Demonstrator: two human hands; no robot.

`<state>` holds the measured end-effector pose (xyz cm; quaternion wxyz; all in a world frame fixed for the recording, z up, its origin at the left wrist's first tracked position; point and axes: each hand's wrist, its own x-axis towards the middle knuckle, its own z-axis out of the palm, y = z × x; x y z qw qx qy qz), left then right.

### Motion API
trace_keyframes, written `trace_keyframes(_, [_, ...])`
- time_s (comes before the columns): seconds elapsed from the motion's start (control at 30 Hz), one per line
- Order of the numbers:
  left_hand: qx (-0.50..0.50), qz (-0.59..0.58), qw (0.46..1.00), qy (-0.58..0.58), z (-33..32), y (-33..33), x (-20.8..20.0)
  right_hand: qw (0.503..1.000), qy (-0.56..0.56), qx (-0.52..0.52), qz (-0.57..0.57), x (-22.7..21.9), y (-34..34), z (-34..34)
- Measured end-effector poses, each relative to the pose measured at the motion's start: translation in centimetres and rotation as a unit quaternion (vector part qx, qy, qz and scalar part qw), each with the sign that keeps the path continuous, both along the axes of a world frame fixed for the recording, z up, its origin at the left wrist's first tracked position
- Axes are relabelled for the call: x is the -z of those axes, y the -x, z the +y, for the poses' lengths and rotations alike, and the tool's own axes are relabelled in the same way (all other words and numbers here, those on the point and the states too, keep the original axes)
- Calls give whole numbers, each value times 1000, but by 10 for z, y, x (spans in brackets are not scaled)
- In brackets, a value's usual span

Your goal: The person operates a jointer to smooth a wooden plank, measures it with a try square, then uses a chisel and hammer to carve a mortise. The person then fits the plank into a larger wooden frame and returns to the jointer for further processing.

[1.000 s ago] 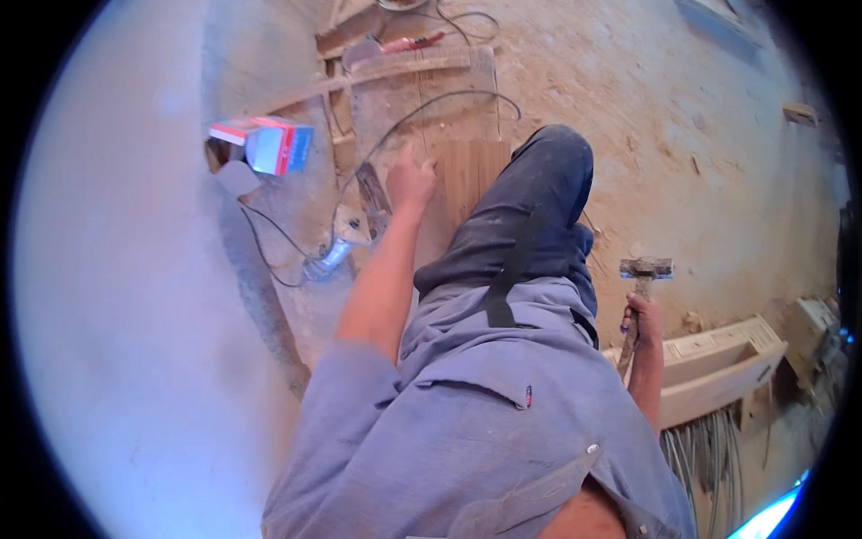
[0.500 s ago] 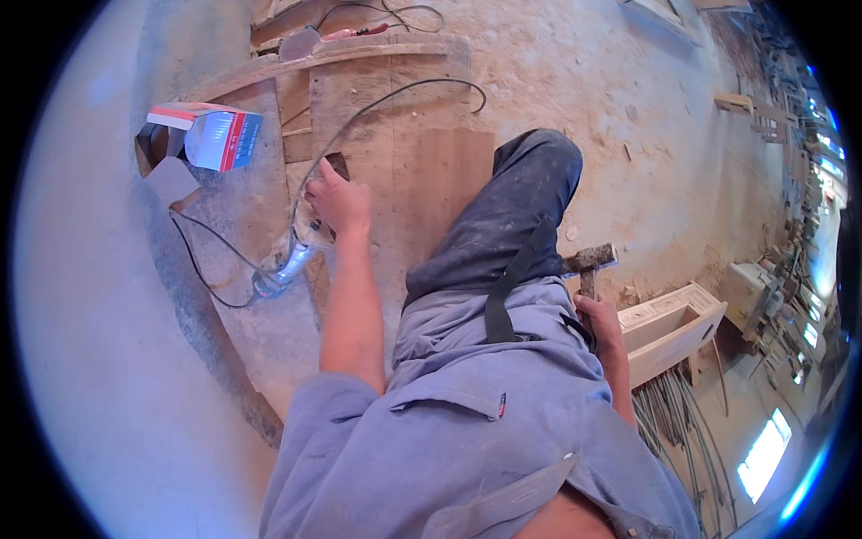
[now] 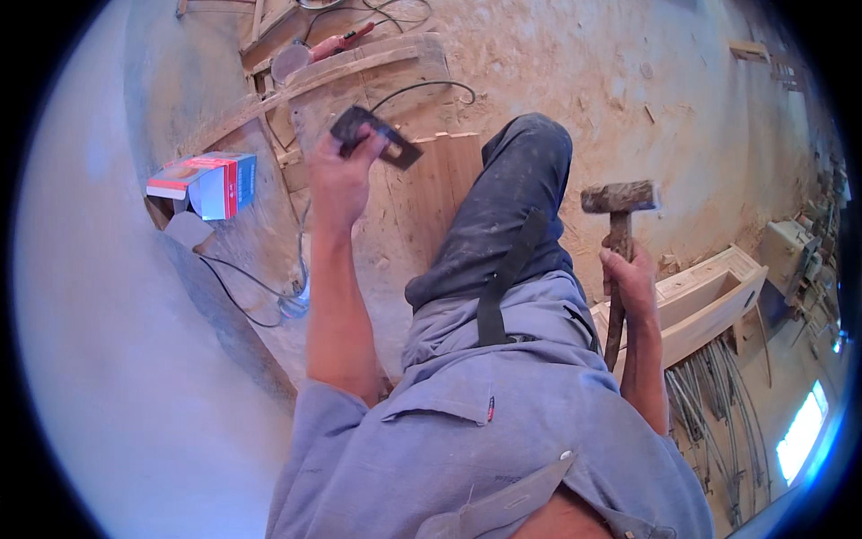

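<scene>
Grips a hammer (image 3: 620, 198) in the right hand (image 3: 633, 274), with fingers wrapped about the handle, just right of the leg (image 3: 521, 198). Runs nearly upright along that handle, with the head topmost and set crosswise, its ends to left and right, and the butt down past the hand. Pinches a dark plate (image 3: 377, 126) between thumb and fingers of the left hand (image 3: 341, 175), above the boards (image 3: 386, 225) and left of the knee (image 3: 536, 135). Slants along the plate's long axis from upper left to lower right, with the lower end toward the wood panel (image 3: 458, 180). Shows, beside the right forearm (image 3: 645, 368), a wooden case (image 3: 718, 314). Shows, left of the plate, a carton (image 3: 215, 190), and farther off a cord (image 3: 431, 83) and a red power tool (image 3: 334, 47).
</scene>
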<state>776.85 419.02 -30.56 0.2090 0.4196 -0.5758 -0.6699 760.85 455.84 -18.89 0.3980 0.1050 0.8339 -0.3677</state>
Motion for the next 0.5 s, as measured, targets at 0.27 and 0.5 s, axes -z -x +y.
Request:
trace_keyframes(0.27, [165, 48, 985, -25, -3, 76, 13, 992, 130, 0, 8, -20, 33, -32])
trace_keyframes(0.5, [224, 12, 973, 61, -7, 97, 7, 997, 62, 21, -33, 3, 11, -28])
